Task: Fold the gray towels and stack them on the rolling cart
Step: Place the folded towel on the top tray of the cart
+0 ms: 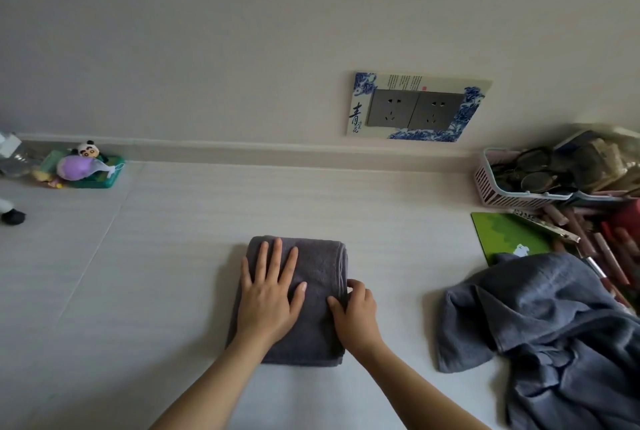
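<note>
Two bare forearms reach in from the bottom edge onto a pale table (166,256). Left hand (268,294) lies flat, palm down, fingers straight and spread, pressing on the folded gray towel (318,266); grips nothing. Right hand (355,315) sits at the towel's right edge, fingers curled, thumb on top, pinching the stacked fold layers there. Folded towel is a neat dark gray rectangle, centre of table, long side running away from the person.

To the right, apart from the folded one, a heap of unfolded gray towels (554,336) lies crumpled, running off the bottom right. It overlaps the near corner of a green card (502,232). Beyond that, a jumble of reddish-brown tubes (588,239) and a pink plastic basket (502,194) holding eyeglasses and packets.

Far left by the wall: a green tray (104,183) with a purple plush (74,168) and a small panda figure (88,149).

On the wall, a double gray socket (415,109) with a blue-and-white decorative surround.

Rolling cart not visible.
</note>
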### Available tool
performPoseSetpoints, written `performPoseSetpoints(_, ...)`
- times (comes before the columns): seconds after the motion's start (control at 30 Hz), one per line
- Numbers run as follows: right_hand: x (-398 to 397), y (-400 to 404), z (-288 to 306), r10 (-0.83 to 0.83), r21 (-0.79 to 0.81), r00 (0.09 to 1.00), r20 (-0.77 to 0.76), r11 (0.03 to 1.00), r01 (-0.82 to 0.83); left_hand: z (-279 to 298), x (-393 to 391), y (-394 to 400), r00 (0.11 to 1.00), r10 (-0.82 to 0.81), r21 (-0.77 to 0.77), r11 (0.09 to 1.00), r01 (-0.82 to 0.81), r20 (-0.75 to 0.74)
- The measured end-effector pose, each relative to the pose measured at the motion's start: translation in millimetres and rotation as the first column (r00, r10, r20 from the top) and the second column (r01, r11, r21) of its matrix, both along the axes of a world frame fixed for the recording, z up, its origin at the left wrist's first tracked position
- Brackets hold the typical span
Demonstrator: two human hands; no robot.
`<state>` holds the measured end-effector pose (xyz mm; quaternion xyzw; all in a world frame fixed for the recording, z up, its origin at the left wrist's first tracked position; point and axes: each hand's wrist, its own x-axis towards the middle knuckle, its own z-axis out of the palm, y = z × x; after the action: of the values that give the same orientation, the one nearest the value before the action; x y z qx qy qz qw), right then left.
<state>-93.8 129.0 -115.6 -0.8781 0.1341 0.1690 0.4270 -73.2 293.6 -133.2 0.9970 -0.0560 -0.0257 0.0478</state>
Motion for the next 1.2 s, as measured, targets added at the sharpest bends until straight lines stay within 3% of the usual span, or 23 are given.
performPoseSetpoints(0.07, 2, -5, -3, -0.004, -0.002, 0.999, -0.047, 1.000, 0.004, 1, -1, 4, 0.999, 0.011, -0.086, 0.996, -0.008, 0.037)
performPoseSetpoints(0.13, 6, -8, -6, -0.008, 0.050, 0.992, -0.126, 0.999, 0.015, 5, -1, 12, 0.994, 0.098, -0.283, 0.956, -0.081, 0.048)
performPoseSetpoints(0.2, 11, -10, -6, 0.004, 0.066, 0.983, -0.185, 0.998, 0.008, 12, -5, 22, 0.960, 0.279, -0.496, 0.832, -0.248, -0.011)
performPoseSetpoints(0.3, 14, -10, -9, 0.007, 0.054, 0.977, -0.211, 0.999, 0.004, 22, -21, 40, 0.854, 0.412, -0.635, 0.577, -0.514, -0.317)
performPoseSetpoints(0.37, 16, -8, -10, -0.021, 0.084, 0.974, -0.225, 0.996, 0.041, 21, -29, 51, 0.789, 0.352, -0.665, 0.425, -0.614, -0.503)
performPoseSetpoints(0.47, 18, -4, -13, -0.042, 0.246, 0.954, -0.296, 0.962, 0.119, 26, -34, 63, 0.717, 0.274, -0.698, 0.179, -0.693, -0.641)
performPoseSetpoints(0.53, 21, 2, -7, -0.011, 0.396, 0.921, -0.390, 0.901, 0.179, 30, -33, 68, 0.637, 0.131, -0.642, -0.003, -0.766, -0.760)
performPoseSetpoints(0.6, 23, 9, -2, 0.032, 0.510, 0.892, -0.451, 0.829, 0.228, 37, -36, 73, 0.582, 0.000, -0.579, -0.105, -0.809, -0.813)
performPoseSetpoints(0.87, 42, 63, 31, 0.249, 0.759, 0.874, -0.417, 0.625, 0.183, 68, -42, 125, 0.666, 0.077, -0.662, -0.239, -0.710, -0.742)
performPoseSetpoints(1.0, 58, 117, 52, 0.351, 0.790, 0.880, -0.319, 0.612, 0.043, 91, -47, 179, 0.715, 0.158, -0.729, -0.244, -0.639, -0.680)
performPoseSetpoints(1.2, 86, 231, 86, 0.443, 0.755, 0.884, -0.151, 0.628, -0.186, 117, -52, 283, 0.688, 0.368, -0.780, -0.281, -0.559, -0.626)
